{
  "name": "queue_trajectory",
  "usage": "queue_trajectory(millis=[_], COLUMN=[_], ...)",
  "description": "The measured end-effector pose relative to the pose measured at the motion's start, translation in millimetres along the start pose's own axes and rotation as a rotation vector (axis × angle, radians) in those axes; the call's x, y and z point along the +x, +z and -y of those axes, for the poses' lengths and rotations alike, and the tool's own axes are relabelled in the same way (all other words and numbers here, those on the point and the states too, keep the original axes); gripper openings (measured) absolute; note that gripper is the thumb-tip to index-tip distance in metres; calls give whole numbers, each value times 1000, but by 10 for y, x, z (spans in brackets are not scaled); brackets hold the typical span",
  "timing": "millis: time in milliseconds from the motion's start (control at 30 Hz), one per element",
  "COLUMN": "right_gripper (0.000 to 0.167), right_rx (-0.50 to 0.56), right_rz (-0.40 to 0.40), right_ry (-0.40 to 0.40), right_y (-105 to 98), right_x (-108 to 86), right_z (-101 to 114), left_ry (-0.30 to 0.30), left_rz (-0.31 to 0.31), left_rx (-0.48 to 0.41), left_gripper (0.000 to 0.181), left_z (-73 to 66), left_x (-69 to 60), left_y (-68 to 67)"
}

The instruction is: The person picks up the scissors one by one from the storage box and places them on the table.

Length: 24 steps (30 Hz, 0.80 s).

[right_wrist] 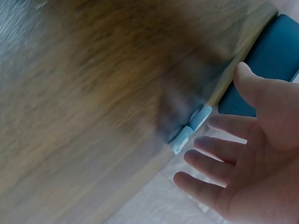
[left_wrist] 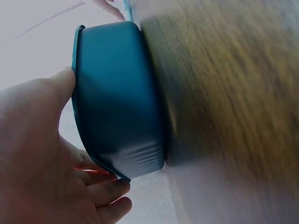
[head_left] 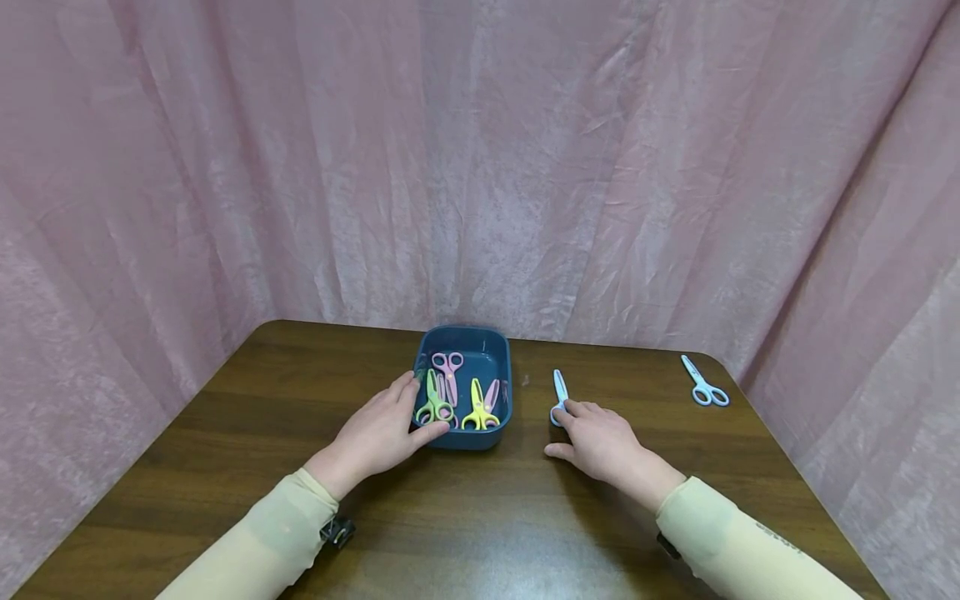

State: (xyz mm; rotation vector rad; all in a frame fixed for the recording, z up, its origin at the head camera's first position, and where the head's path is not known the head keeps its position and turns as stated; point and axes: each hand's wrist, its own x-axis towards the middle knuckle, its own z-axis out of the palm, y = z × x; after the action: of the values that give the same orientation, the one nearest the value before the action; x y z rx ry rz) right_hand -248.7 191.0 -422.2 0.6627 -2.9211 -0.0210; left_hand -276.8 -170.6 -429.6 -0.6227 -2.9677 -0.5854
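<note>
A pair of light blue scissors (head_left: pixel 560 386) lies flat on the bench (head_left: pixel 480 517), just to the right of a dark teal bin, its blade end pointing away from the person and its handles toward them. The right hand (head_left: pixel 600 442) is over these handles, palm down, with its fingers apart and only slightly bent and the thumb held well away from them; it has hold of nothing. Whether a fingertip touches the handles cannot be told, though the right wrist view shows the fingers very near them.

The bin (head_left: pixel 465 439) stands upright on the bench. The left hand (head_left: pixel 378 433) is spread at its near left corner, the thumb touching the near rim and the loosely extended fingers along the left side; it rests there without a closed grip.

Inside the bin, green scissors (head_left: pixel 431 387) lie at the left over a pink pair, partly hidden. Other pink scissors (head_left: pixel 449 367) lie farther back, handles away from the person. Yellow scissors (head_left: pixel 476 400) lie at the near right, beside another pink blade (head_left: pixel 492 392).

A second blue pair (head_left: pixel 705 387) lies well apart, near the bench's far right corner. A pink curtain (head_left: pixel 480 167) hangs behind.
</note>
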Motion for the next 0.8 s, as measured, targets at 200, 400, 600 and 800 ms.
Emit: queue_trajectory(millis=[200, 400, 600, 800], right_gripper=[58, 67, 68, 66], right_rx=[-6, 12, 28, 33], right_rz=[30, 91, 94, 53], right_ry=[-4, 23, 26, 7], right_y=[2, 23, 28, 35], right_x=[-15, -12, -13, -19], right_z=[13, 7, 10, 28], left_ry=[-5, -10, -11, -15], left_rz=[4, 11, 17, 17], left_rx=[2, -2, -1, -1], left_gripper=[108, 108, 109, 108], left_z=[-4, -4, -12, -19], left_x=[7, 7, 4, 3], left_y=[5, 9, -9, -19])
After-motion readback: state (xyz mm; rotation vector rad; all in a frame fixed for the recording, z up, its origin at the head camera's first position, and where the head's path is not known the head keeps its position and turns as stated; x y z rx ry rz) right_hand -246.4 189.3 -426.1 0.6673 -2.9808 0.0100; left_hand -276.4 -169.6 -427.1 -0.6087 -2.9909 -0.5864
